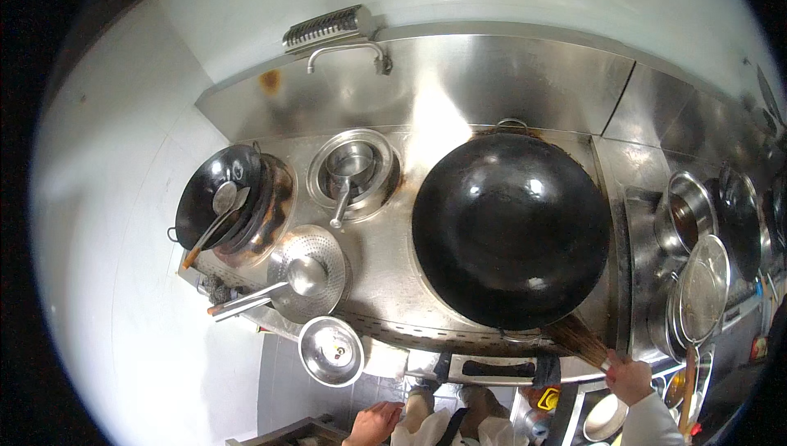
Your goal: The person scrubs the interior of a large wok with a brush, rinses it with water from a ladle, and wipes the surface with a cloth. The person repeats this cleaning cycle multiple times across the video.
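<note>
My right hand [630, 378] grips the pale end of a bamboo wok brush [578, 341] at the front right of the range. The brush's dark bristles lie beside the lower right rim of a large black wok [510, 231]. The wok's inside is bare and glossy, and a loop handle shows at its back. My left hand [374, 423] hangs low at the bottom of the view, in front of my body and below the range's front edge. Its fingers lie close together with their undersides hidden, so whether it holds anything is unclear.
On the left, a smaller wok [203, 200] holds a ladle and a spatula. A perforated strainer [332, 274] carries another ladle [307, 275], near a steel bowl [331, 350]. A saucepan [350, 163] sits in a pot under the faucet [344, 46]. Right stand steel pots [670, 218] and a mesh skimmer [704, 292].
</note>
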Demonstrator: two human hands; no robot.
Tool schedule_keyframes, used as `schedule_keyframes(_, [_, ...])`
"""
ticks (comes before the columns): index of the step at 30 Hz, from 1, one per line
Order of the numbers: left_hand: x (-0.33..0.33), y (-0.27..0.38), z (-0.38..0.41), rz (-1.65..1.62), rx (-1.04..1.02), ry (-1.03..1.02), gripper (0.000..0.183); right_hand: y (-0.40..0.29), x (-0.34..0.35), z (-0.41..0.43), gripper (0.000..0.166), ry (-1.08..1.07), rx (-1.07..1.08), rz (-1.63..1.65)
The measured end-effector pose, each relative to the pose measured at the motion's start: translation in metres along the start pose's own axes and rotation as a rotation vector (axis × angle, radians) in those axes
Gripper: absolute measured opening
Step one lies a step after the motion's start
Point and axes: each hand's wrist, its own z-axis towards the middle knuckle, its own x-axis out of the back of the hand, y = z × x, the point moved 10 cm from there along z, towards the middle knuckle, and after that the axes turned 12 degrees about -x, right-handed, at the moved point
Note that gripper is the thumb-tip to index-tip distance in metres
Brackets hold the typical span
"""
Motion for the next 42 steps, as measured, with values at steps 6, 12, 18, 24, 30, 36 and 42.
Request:
schedule_keyframes(6, [-0.007, -0.025, -0.027, -0.040, 0.000, 0.086, 0.020, -0.011, -0.023, 0.006, 0.054, 0.014, -0.020, -0.198])
schedule_keyframes(12, [0.042, -0.019, -0.031, -0.133, -0.059, 0.226, 0.014, -0.103, 0.037, -0.012, 0.032, -0.038, 0.098, -0.118])
schedule_keyframes(18, [0.042, -0.056, -0.056, -0.130, 0.016, 0.258, 0.015, -0.162, 0.032, -0.009, 0.029, -0.069, 0.176, -0.202])
schedule_keyframes(24, [0.046, -0.090, -0.066, -0.209, 0.009, 0.277, 0.018, -0.223, 0.028, -0.017, 0.049, -0.023, 0.235, -0.048])
schedule_keyframes(30, [0.075, -0.105, -0.065, -0.218, -0.098, 0.251, 0.019, -0.311, 0.045, -0.014, 0.053, -0.080, 0.300, 0.108])
schedule_keyframes(36, [0.136, -0.137, -0.092, -0.286, -0.073, 0.439, 0.021, -0.337, 0.091, -0.024, 0.064, -0.069, 0.217, 0.095])
schedule_keyframes(42, [0.142, -0.160, -0.078, -0.309, -0.176, 0.434, 0.016, -0.401, 0.080, 0.028, 0.055, 0.173, 0.059, 0.142])
